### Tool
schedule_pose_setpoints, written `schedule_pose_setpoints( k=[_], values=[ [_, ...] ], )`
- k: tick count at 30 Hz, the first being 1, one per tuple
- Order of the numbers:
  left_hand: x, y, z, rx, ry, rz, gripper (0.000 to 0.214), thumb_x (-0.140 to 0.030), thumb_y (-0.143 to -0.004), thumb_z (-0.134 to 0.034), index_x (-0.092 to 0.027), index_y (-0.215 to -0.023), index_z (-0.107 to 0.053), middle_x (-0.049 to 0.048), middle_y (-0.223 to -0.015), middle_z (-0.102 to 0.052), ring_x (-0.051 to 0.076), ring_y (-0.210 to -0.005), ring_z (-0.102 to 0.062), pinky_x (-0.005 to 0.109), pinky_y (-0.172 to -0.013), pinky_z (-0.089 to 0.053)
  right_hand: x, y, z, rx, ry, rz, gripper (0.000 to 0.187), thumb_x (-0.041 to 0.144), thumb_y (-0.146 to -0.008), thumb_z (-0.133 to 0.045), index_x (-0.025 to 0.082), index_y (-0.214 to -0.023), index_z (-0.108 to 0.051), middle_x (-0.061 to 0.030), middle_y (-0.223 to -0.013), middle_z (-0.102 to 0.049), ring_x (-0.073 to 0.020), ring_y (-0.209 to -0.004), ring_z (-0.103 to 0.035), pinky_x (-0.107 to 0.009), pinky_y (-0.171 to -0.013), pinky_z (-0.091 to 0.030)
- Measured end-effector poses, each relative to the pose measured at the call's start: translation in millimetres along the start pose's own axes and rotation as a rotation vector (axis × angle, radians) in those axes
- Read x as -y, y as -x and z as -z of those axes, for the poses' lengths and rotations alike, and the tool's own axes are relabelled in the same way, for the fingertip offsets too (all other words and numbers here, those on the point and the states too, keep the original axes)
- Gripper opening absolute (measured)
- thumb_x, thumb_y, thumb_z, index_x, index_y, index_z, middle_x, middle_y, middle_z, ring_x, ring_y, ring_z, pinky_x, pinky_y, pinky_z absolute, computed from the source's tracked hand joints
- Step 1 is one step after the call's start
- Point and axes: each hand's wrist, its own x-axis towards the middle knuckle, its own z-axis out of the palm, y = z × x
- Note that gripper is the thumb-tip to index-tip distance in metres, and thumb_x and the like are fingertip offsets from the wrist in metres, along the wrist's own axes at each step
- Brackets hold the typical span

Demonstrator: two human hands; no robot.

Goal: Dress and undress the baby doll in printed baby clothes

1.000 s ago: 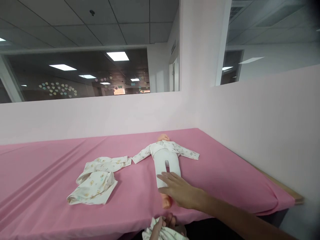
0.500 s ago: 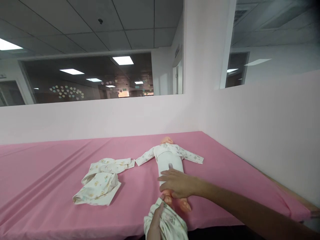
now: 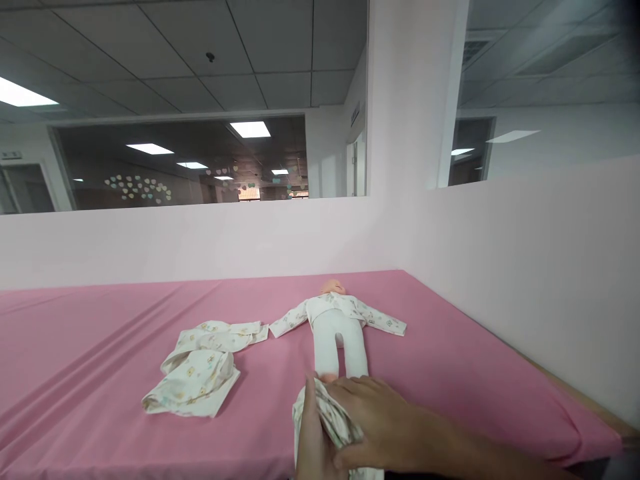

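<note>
Head view: both hands, left hand (image 3: 311, 445) and right hand (image 3: 373, 427), grasp printed garment (image 3: 333, 420) at doll (image 3: 336, 333) feet on tabletop (image 3: 450, 360); next: feed feet in.

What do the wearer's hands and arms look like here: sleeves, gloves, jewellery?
Both are bare. The right hand shows no glove, ring or watch, and its forearm is uncovered to the frame edge, no sleeve in view. The left hand is also ungloved; only part of it shows, its wrist cut off by the frame.

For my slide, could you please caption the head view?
Both hands bunch a printed baby garment at the feet of a dressed doll on pink cloth.
</note>
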Motion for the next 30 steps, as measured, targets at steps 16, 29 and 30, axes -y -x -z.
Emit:
schedule_pose_setpoints(
  k=[16, 29, 30],
  values=[
    [1.1, 0.1, 10.1, 0.079, -0.155, 0.008, 0.042, -0.051, -0.08, -0.066, -0.015, -0.101, -0.066, 0.0087, -0.088, -0.07, 0.024, -0.087, -0.068, 0.032, -0.08, -0.051, -17.2, -29.9, -24.7, -0.216, 0.051, -0.108, 0.017, 0.007, -0.074, -0.044, 0.018, -0.077, -0.056, -0.0022, -0.079, -0.066, -0.0165, -0.073, -0.058, -0.026, -0.061, -0.035],
    [-7.6, 1.3, 39.4, 0.176, -0.39, 0.006, 0.043, -0.041, -0.071, -0.077, -0.018, -0.106, -0.067, 0.0103, -0.103, -0.069, 0.025, -0.096, -0.065, 0.029, -0.076, -0.051, -36.4, -33.2, -33.3, -0.221, -0.474, -0.15, 0.008, 0.018, -0.078, -0.045, 0.019, -0.078, -0.053, 0.0009, -0.079, -0.061, -0.0151, -0.076, -0.055, -0.024, -0.063, -0.039],
    [-6.7, 0.2, 40.1, 0.18, -0.381, -0.026, 0.041, -0.04, -0.07, -0.079, -0.019, -0.103, -0.068, 0.0107, -0.107, -0.068, 0.025, -0.102, -0.064, 0.031, -0.085, -0.05, -39.2, -34.1, -34.5, -0.24, -0.467, -0.149, 0.008, 0.019, -0.079, -0.045, 0.019, -0.078, -0.052, 0.0012, -0.078, -0.06, -0.0151, -0.076, -0.055, -0.024, -0.064, -0.039]
  ],
)
